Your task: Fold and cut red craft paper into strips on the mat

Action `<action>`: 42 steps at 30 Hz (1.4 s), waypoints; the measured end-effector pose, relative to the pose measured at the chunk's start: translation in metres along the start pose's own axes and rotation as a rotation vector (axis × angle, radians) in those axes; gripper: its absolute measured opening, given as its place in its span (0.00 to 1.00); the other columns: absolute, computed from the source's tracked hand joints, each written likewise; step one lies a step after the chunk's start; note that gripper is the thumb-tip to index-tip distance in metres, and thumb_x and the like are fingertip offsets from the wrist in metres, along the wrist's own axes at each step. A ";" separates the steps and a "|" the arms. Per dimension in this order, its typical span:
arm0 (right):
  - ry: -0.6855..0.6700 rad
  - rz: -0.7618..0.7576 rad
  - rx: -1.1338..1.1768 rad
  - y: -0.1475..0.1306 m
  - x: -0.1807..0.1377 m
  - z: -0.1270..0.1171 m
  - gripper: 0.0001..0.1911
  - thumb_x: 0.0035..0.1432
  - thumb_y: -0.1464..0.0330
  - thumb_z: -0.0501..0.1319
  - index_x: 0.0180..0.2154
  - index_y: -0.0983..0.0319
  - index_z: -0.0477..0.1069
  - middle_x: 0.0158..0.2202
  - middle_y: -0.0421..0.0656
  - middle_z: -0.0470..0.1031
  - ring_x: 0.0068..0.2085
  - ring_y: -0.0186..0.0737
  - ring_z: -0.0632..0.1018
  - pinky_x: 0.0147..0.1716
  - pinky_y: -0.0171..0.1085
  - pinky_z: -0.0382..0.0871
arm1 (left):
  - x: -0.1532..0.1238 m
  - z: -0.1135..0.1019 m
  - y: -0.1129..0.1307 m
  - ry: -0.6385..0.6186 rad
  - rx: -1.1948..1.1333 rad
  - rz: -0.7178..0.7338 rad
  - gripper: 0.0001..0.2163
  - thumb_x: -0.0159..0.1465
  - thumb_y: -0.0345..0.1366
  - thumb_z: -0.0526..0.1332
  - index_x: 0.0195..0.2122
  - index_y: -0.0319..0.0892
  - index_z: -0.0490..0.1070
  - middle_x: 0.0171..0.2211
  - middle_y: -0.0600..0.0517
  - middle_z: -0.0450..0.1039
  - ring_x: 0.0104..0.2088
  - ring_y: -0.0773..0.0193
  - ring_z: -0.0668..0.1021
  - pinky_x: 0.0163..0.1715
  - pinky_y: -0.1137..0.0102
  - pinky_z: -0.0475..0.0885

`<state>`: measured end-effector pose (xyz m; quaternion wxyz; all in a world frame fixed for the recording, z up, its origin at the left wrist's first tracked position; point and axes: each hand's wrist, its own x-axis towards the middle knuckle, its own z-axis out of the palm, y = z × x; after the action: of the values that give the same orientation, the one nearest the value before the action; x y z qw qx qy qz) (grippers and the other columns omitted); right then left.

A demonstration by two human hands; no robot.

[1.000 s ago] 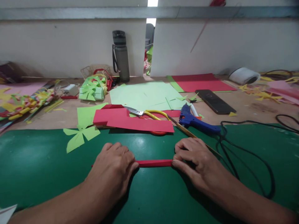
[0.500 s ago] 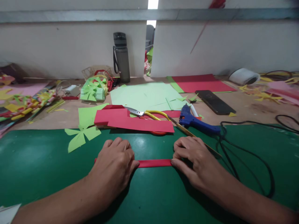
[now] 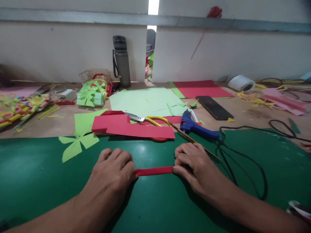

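A narrow red paper strip [image 3: 154, 171] lies across the green mat [image 3: 150, 204], its middle bare between my hands. The fingers of my left hand [image 3: 113, 174] are closed on its left part, and a small end pokes out beyond them. At the right end, my right hand [image 3: 194, 165] pinches the strip between thumb and fingers. Just beyond my hands are red paper pieces [image 3: 141, 130], partly covering scissors [image 3: 155, 120] with yellow and red handles. A blue glue gun [image 3: 198, 127] rests past my right hand, beside a thin brown stick [image 3: 187, 137].
Light green cut paper [image 3: 80, 140] lies at the left. Farther back are pale green sheets [image 3: 145, 102], a red sheet [image 3: 199, 88], a black phone [image 3: 213, 107], a dark bottle [image 3: 122, 63] and a green paper basket [image 3: 90, 94]. The glue gun's black cord [image 3: 252, 165] loops at the right.
My left hand has slid slightly left along the red strip, and the strip now tilts a little. My right hand keeps its pinch. The whole view has shifted, with things appearing farther left.
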<state>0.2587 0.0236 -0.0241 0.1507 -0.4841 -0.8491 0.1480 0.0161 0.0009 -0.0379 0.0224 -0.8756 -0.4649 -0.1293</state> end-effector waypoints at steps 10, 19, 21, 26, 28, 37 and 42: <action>0.124 -0.201 -0.073 0.003 -0.004 -0.002 0.11 0.56 0.75 0.55 0.24 0.60 0.68 0.33 0.42 0.70 0.37 0.41 0.70 0.43 0.47 0.53 | -0.008 -0.002 -0.002 0.060 -0.106 0.039 0.15 0.65 0.26 0.45 0.26 0.43 0.66 0.24 0.53 0.67 0.27 0.64 0.63 0.35 0.63 0.53; -0.022 -0.056 0.089 0.003 -0.002 0.000 0.09 0.53 0.76 0.60 0.24 0.59 0.70 0.33 0.40 0.69 0.37 0.40 0.71 0.38 0.41 0.59 | -0.008 -0.005 0.001 -0.056 -0.161 -0.036 0.11 0.61 0.27 0.49 0.24 0.43 0.66 0.25 0.52 0.64 0.26 0.64 0.63 0.34 0.63 0.53; -0.038 -0.018 0.097 0.003 -0.002 -0.001 0.09 0.53 0.76 0.60 0.24 0.58 0.70 0.34 0.40 0.69 0.38 0.41 0.71 0.39 0.43 0.59 | -0.008 -0.005 0.001 -0.067 -0.191 -0.063 0.11 0.62 0.28 0.49 0.24 0.42 0.65 0.24 0.52 0.64 0.27 0.64 0.63 0.32 0.64 0.53; -0.073 -0.004 0.099 0.001 -0.002 -0.004 0.11 0.58 0.72 0.56 0.24 0.59 0.69 0.34 0.41 0.69 0.39 0.41 0.70 0.42 0.45 0.58 | -0.005 -0.008 0.004 -0.073 -0.195 -0.106 0.13 0.65 0.32 0.48 0.23 0.41 0.64 0.24 0.51 0.64 0.27 0.63 0.63 0.32 0.64 0.53; -0.063 0.001 0.096 -0.001 -0.002 -0.004 0.12 0.59 0.72 0.55 0.23 0.59 0.68 0.33 0.41 0.69 0.38 0.40 0.70 0.42 0.46 0.58 | -0.003 -0.010 0.006 -0.087 -0.176 -0.112 0.14 0.66 0.33 0.47 0.23 0.41 0.64 0.24 0.51 0.64 0.27 0.63 0.63 0.32 0.64 0.54; 0.008 0.003 0.027 -0.004 0.002 0.000 0.13 0.56 0.74 0.56 0.20 0.61 0.63 0.30 0.40 0.68 0.35 0.39 0.70 0.42 0.45 0.58 | 0.005 -0.012 0.009 -0.170 -0.061 -0.158 0.14 0.65 0.34 0.47 0.23 0.40 0.64 0.25 0.50 0.64 0.28 0.61 0.64 0.31 0.63 0.55; -0.003 0.011 0.004 -0.002 0.004 0.000 0.12 0.54 0.75 0.57 0.20 0.62 0.64 0.30 0.40 0.68 0.35 0.38 0.69 0.42 0.46 0.57 | 0.008 -0.012 0.008 -0.198 -0.033 -0.140 0.14 0.65 0.33 0.48 0.24 0.40 0.64 0.26 0.49 0.65 0.28 0.61 0.65 0.31 0.64 0.55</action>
<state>0.2547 0.0261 -0.0228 0.1495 -0.4884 -0.8463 0.1516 0.0247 0.0010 -0.0233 -0.0471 -0.8498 -0.5225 -0.0513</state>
